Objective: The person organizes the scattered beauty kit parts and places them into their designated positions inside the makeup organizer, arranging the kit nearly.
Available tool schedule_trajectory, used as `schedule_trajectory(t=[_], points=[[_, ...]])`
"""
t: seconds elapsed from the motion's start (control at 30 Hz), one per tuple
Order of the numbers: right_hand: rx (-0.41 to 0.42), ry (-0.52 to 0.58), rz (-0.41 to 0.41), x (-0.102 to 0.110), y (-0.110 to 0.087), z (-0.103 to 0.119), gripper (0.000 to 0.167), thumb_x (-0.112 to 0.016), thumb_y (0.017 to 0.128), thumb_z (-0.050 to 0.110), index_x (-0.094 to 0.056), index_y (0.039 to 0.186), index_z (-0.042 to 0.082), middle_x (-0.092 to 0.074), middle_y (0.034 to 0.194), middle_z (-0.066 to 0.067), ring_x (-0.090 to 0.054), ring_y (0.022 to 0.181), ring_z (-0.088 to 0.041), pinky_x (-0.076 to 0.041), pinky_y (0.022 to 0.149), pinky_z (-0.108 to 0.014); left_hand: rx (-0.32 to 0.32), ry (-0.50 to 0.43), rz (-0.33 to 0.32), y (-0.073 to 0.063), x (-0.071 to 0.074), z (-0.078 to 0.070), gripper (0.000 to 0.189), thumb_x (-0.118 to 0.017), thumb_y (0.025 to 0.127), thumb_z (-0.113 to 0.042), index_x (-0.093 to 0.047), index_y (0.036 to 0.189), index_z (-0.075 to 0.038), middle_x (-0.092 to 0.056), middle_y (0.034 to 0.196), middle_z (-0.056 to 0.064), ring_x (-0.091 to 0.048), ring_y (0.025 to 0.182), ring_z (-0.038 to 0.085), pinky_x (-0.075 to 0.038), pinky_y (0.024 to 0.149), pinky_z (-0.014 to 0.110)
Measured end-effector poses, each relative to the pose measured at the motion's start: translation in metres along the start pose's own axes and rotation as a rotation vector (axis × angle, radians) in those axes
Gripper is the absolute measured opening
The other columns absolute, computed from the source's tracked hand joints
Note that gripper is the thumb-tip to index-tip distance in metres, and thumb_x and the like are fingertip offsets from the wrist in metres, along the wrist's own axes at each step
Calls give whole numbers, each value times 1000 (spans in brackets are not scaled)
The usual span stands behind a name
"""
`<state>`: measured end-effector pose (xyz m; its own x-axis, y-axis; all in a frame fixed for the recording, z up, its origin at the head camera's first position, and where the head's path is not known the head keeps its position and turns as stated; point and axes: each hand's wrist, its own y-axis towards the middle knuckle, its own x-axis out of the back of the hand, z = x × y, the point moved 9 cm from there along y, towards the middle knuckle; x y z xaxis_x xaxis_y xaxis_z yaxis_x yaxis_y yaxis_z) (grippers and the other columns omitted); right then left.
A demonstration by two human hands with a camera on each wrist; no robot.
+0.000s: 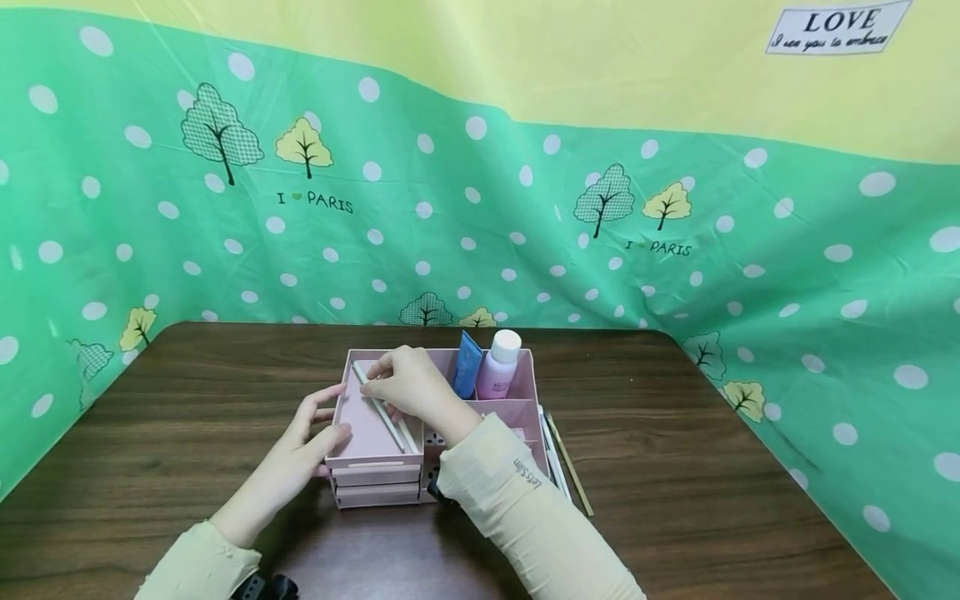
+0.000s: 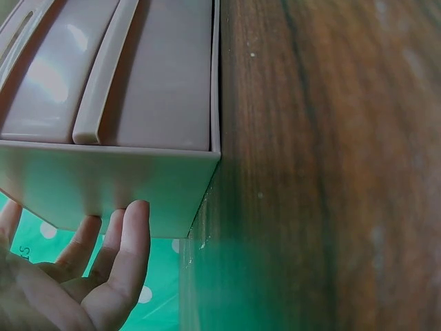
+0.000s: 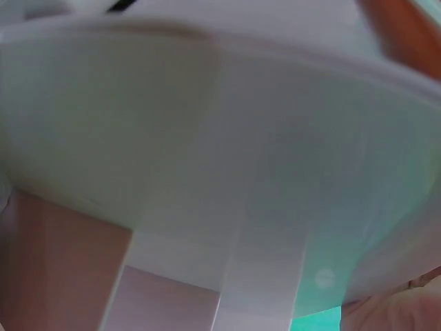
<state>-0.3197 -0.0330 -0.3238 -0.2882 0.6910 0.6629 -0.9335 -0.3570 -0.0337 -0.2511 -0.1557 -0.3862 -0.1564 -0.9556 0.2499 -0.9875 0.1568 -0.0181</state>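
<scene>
A pink desktop organizer (image 1: pixel 375 460) with two drawers at its front left stands on the table. My left hand (image 1: pixel 307 437) rests at its left side, fingers spread; the left wrist view shows fingertips (image 2: pixel 138 221) against the side wall (image 2: pixel 165 183). My right hand (image 1: pixel 411 383) is over the top tray, fingers bent, and seems to pinch a slim white stick (image 1: pixel 405 429). Alongside it another white stick (image 1: pixel 382 412) lies slanted in the tray. A large blurred pale surface (image 3: pixel 207 152) fills most of the right wrist view, hiding the fingertips there.
In the organizer's back right compartment stand a blue tube (image 1: pixel 467 367) and a pink bottle (image 1: pixel 500 371) with a white cap. Against its right side lean white sticks (image 1: pixel 553 454) and a gold stick (image 1: pixel 573 471). Dotted green cloth (image 1: pixel 450 208) hangs behind the table (image 1: pixel 675 467).
</scene>
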Motion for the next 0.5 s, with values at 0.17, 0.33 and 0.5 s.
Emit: schedule_trajectory(t=[0.17,0.33,0.5], points=[[13,5,-6,1,-1,0,22,-73,89,15,-73,108,3,-59,58,-1,-53,38,-9,-46,39,-22,-2,3,-2,0,-1,0,60,-50,101,-23,-22,154,-22,-30,144,25,-62,97,23,-56,70,34],[29,49,-13,2,-2,-2,20,-73,89,14,-74,106,4,-60,59,-1,-52,37,-9,-45,39,-22,3,19,-7,-1,-1,1,60,-50,101,-23,-22,154,-22,-30,145,24,-62,99,24,-56,71,35],[67,149,-17,6,-5,-5,21,-73,89,16,-75,107,5,-59,60,-2,-54,39,-10,-44,41,-21,6,28,-14,-1,-2,3,60,-51,101,-24,-22,154,-22,-31,144,24,-61,101,25,-55,72,35]])
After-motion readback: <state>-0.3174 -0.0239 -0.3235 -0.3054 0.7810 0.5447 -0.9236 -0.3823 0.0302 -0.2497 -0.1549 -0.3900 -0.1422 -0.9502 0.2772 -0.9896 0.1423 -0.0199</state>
